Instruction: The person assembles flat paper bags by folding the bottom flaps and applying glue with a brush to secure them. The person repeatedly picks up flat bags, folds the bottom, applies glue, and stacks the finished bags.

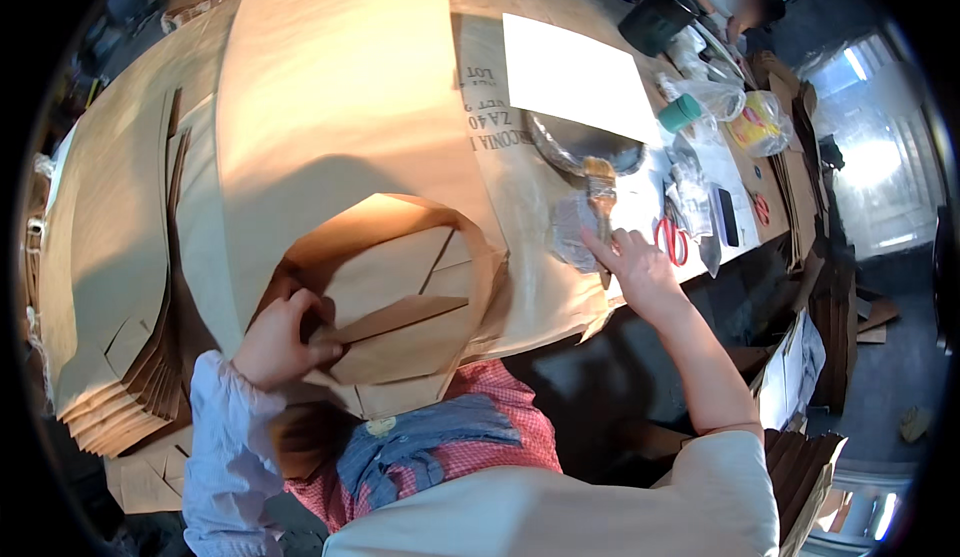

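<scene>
A large brown paper bag lies in front of me with its near end opened out, showing folded flaps inside. At the left rim of that opening, my left hand pinches the paper between thumb and fingers. My right hand is at the table's front edge, its fingers around the handle of a flat paintbrush. The bristles point away from me, beside a clear plastic-wrapped thing and near a dark round basin. A white sheet partly covers the basin.
A stack of folded paper bags stands at left. On the right lie red-handled scissors, a phone, a green-capped container and a yellow-labelled packet. A black bucket stands at the back, near another person.
</scene>
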Tool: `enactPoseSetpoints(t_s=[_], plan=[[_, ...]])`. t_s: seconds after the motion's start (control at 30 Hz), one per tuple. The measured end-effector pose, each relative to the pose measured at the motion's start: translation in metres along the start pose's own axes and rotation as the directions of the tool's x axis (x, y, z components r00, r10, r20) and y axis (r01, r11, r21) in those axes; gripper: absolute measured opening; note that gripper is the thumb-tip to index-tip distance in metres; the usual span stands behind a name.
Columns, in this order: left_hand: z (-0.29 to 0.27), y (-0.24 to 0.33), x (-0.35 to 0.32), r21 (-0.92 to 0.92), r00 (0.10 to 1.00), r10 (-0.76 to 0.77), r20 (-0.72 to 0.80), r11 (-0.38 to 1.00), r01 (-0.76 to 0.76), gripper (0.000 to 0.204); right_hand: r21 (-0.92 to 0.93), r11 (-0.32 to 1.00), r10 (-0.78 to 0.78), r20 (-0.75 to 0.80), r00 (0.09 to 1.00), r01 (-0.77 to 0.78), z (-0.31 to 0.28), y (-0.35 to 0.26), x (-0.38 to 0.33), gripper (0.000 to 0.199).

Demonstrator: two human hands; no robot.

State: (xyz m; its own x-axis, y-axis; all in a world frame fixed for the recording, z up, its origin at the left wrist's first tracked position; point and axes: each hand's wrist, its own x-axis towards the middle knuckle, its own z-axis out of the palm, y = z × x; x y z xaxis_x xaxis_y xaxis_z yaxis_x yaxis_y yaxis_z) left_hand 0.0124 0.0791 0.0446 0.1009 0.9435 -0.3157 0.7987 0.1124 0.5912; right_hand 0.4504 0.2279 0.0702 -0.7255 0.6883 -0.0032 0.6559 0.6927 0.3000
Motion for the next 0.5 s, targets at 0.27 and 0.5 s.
enactPoseSetpoints(t_s=[0.27, 0.5], plan=[[0.013, 0.028, -0.02, 0.413, 0.998, -0.001, -0.066, 0.91, 0.029, 0.069, 0.817, 0.539, 0.64, -0.24, 0.73, -0.205, -0.007, 0.053, 0.063, 0.021], [0.012, 0.029, -0.021, 0.393, 0.997, -0.051, -0.059, 0.917, 0.07, 0.082, 0.823, 0.422, 0.671, 0.0, 0.741, -0.382, 0.037, 0.099, 0.11, 0.02]])
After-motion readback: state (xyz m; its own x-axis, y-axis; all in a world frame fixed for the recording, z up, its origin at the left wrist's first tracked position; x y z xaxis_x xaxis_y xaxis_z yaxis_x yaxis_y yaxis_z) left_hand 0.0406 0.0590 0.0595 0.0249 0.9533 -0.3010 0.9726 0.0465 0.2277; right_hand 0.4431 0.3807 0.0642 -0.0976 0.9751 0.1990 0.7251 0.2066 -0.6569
